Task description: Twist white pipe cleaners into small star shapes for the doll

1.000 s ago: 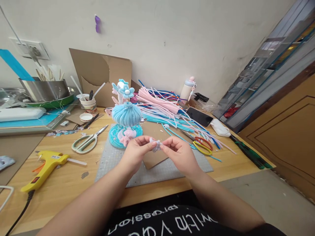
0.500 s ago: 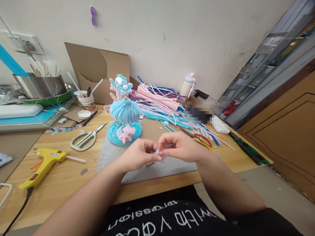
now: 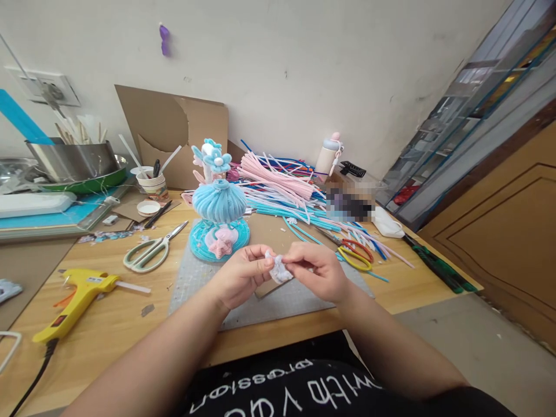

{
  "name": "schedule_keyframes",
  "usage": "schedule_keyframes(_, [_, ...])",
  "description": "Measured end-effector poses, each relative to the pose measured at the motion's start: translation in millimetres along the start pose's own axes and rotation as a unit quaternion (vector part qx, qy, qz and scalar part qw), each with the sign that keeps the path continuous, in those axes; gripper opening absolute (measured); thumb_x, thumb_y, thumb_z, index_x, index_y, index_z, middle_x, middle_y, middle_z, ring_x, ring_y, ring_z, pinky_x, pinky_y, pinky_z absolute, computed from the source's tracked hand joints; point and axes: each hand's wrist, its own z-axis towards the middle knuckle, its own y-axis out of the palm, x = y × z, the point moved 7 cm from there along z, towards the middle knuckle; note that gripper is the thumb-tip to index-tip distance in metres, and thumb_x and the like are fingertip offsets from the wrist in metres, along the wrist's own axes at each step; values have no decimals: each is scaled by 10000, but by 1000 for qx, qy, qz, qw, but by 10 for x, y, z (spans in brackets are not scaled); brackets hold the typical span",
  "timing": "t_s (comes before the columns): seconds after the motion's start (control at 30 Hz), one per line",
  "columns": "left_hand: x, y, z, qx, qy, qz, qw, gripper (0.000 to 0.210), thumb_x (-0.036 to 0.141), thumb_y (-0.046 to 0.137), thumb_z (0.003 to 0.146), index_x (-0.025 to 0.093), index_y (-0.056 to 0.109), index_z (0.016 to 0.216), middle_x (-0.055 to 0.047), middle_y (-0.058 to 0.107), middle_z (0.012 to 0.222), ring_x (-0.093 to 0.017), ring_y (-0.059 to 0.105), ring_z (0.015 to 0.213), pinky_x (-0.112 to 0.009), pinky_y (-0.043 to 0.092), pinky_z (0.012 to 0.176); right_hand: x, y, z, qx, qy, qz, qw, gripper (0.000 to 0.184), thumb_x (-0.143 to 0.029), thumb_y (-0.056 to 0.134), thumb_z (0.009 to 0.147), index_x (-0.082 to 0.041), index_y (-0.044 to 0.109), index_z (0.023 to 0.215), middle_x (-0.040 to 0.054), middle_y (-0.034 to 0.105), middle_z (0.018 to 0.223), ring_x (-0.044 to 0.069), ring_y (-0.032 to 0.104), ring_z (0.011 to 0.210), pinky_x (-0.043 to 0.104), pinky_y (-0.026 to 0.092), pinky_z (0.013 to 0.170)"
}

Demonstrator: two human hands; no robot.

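Observation:
Between my two hands is a small whitish fuzzy pipe-cleaner piece point(image 3: 280, 272), bent into a compact shape. My left hand point(image 3: 244, 273) pinches its left edge with thumb and fingertips. From the other side, my right hand point(image 3: 319, 271) grips its upper right edge, fingers curled. Both hands are above a grey cutting mat point(image 3: 200, 301) and a brown cardboard piece point(image 3: 264, 231). Just behind my left hand stands a blue pipe-cleaner ornament point(image 3: 219, 201) with a shell-like top, flowers and a pink star point(image 3: 222, 243) on its round base.
Left on the table lie a yellow glue gun point(image 3: 76, 298) and pale-handled scissors point(image 3: 150, 252). Loose pipe cleaners point(image 3: 278, 179) are heaped behind. Scissors with red and yellow handles point(image 3: 356, 258) lie right. A paper cup point(image 3: 154, 184) and a bottle point(image 3: 328, 155) stand at the back.
The whitish piece shows more fully between my fingers now. My right hand has turned and dropped slightly, and my left fingers have shifted on the piece.

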Motion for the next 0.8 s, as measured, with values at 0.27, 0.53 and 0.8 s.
schedule_keyframes(0.27, [144,-76,-4,85,148,113,979,194,215,803,610,150,641,693,7,658,687,-96,580,649,-220,439,666,227,37,-49,139,145,89,976,138,-280,701,718,-180,619,671,-18,569,595,101,491,540,228,405,505])
schedule_keyframes(0.53, [130,-88,-8,93,131,89,983,207,264,786,637,144,631,703,0,652,715,-98,572,643,-232,454,638,409,116,-95,178,215,231,932,139,-286,735,675,-180,649,700,-24,604,616,89,492,544,225,410,530])
schedule_keyframes(0.8, [63,-66,7,66,97,74,990,204,304,736,707,135,624,740,0,627,708,-96,570,649,-238,467,667,490,164,-154,189,243,271,912,159,-298,755,656,-173,663,693,-41,557,556,46,339,451,200,233,425])
